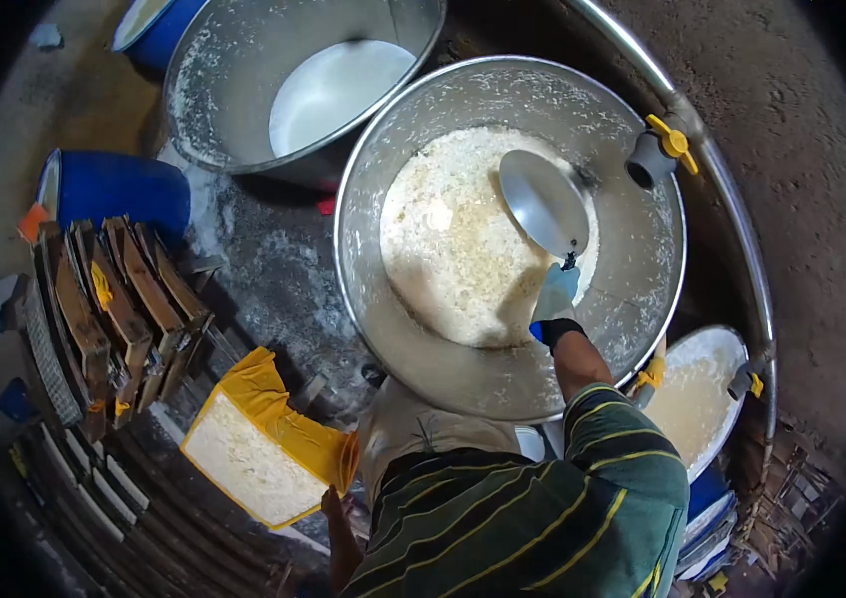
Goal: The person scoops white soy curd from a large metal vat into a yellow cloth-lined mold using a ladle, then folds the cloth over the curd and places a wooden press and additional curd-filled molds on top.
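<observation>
My right hand (557,299), in a pale glove with a dark cuff, is closed around the dark handle end of a broad, shallow metal scoop (542,198). The scoop is above a pale, lumpy, curd-like mass (460,239) inside a large round metal vat (363,299). My left hand (332,502) is low on the left, partly hidden and in shadow. It is beside a rectangular mould lined with yellow cloth (303,430), with a pale lumpy filling (251,463). Whether the fingers grip the cloth is unclear.
A second metal vat (221,90) with white liquid adjoins at upper left. A metal pipe (737,202) with a yellow-handled valve (669,146) curves along the right. Wooden frames (116,314) stand near a blue barrel (120,187). A basin of cloudy liquid (699,396) sits lower right.
</observation>
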Demonstrator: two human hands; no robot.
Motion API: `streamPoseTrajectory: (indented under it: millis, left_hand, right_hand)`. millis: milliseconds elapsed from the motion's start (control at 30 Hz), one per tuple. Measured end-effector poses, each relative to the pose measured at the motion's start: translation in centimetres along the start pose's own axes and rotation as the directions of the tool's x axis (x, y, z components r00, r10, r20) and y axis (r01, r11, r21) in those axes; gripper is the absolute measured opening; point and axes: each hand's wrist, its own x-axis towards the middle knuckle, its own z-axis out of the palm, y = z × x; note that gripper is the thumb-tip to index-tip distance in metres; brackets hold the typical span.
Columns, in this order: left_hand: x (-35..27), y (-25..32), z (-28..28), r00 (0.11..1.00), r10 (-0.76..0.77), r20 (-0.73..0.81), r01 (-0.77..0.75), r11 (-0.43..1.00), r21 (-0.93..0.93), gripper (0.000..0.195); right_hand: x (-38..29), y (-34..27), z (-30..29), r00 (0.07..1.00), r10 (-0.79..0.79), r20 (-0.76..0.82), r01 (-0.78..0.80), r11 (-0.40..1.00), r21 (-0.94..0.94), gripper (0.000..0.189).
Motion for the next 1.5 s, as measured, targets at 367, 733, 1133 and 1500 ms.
streamPoseTrajectory:
  millis: [367, 733, 1133, 1500]
  left_hand:
    - [-9.8, 8.7, 0.0, 0.987, -0.016, -0.163, 0.06, 0.961, 0.271, 0.057]
    - [-5.3, 6.1, -0.3, 0.995, 0.099, -0.033, -0.097, 0.993, 0.064, 0.053]
    - [6.6, -6.1, 4.0, 0.989, 0.045, 0.143, -0.025, 0.99, -0.141, 0.04]
    - [4.5, -21.8, 11.6, 0.98, -0.153, 0.124, 0.197, 0.768, -0.609, 0.043]
  right_hand:
    - [0.5, 9.2, 11.6, 0.753, 0.253, 0.607, -0.274, 0.96, -0.06, 0.039]
    - [-2.0, 3.0, 3.4, 0.245, 0.448, 0.86, -0.094, 0.893, -0.439, 0.033]
    - [-18.0, -12.8, -17.9, 0.271, 0.437, 0.857, -0.098, 0.899, -0.428, 0.02]
    - [-23.6, -16.2, -21.9, 0.273, 0.465, 0.842, 0.099, 0.857, -0.505, 0.021]
